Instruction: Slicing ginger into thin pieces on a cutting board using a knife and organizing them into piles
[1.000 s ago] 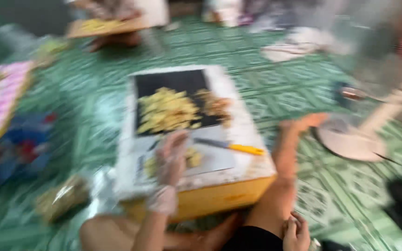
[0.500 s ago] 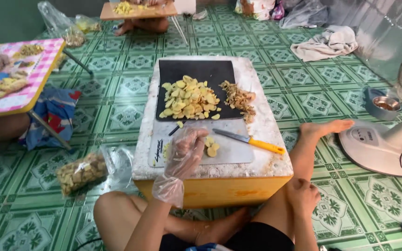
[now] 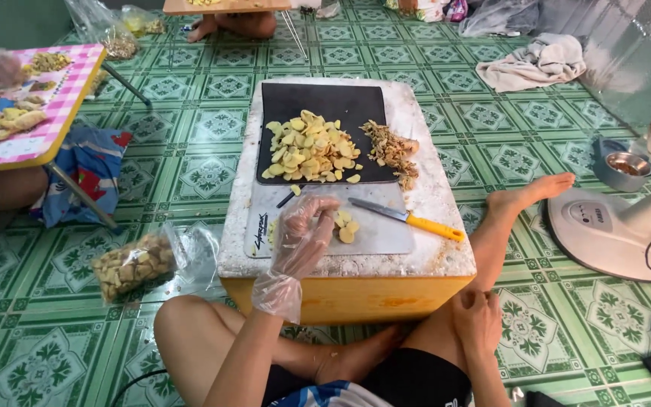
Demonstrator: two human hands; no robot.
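On the near grey mat [image 3: 374,237], the gloved left hand [image 3: 304,226] curls its fingers over a few ginger slices [image 3: 344,226], grip unclear. The far black mat [image 3: 322,98] already bears a big sliced pile [image 3: 307,149] and peelings [image 3: 390,151]. The knife [image 3: 408,218] lies idle; the right hand [image 3: 478,320] rests on a leg, loosely open.

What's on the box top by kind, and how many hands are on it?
Black rectangular mat: 1
Pale translucent cutting sheet: 1
Yellow-handled knife: 1
Heap of pale yellow slices: 1
Heap of brown peelings: 1
Hands on the top: 1, the left hand in a clear plastic glove; the bare right hand rests on the leg.
Total: 6
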